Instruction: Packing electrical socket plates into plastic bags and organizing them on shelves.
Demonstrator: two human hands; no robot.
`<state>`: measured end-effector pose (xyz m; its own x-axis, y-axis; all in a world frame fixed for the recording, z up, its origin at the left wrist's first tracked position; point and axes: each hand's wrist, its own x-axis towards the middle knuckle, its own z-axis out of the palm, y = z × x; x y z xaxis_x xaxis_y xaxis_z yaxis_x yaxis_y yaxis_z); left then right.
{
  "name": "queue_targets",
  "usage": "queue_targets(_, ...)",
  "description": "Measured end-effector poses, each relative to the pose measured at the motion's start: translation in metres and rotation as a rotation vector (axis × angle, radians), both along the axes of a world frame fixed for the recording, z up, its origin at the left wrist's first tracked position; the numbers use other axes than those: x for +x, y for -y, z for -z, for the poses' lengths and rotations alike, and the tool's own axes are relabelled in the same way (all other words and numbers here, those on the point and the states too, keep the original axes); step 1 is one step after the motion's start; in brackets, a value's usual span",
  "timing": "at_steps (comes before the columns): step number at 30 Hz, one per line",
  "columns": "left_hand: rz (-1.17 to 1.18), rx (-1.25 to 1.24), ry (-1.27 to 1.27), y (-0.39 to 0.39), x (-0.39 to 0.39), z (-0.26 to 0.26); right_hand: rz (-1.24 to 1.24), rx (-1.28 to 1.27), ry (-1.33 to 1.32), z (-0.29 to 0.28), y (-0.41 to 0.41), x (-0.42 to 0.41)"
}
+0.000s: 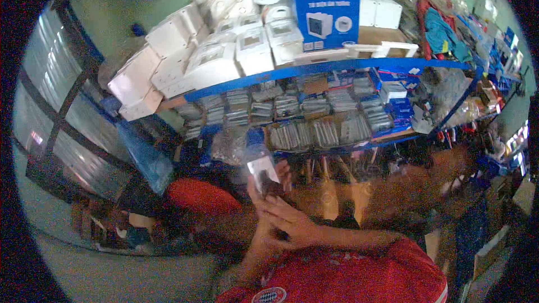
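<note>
A small package [263,166] stands upright before me, blurred, with a blue top, clear plastic and a white part lower down. My left hand [260,208] grips it, its fingers on the right side and the thumb on the left. Something dark [271,187], too blurred to name, shows at the package's lower end. My right hand [294,223] lies across my left hand, just under that dark part. Whether its fingertips hold anything is hidden by blur.
A blue-edged shelf [269,76] carries white electrical boxes [252,50] and blue cartons [326,17]. Under it are rows of packed flat items [290,134]. A red round seat [204,195] stands left, near a barred window [63,113]. Yellowish handled tools [330,193] hang below.
</note>
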<state>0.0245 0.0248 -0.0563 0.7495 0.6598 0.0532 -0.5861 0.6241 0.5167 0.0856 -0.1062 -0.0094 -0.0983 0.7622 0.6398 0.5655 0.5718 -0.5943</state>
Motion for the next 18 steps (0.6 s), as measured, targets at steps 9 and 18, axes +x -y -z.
queue_targets(9,0.053,0.138,-0.42,0.0,0.065,-0.019,0.11,-0.148,-0.119,0.026,0.023,0.066)
queue_targets(18,0.212,0.169,-0.845,-0.011,0.198,0.078,0.872,-0.17,-0.258,0.048,0.081,0.165)
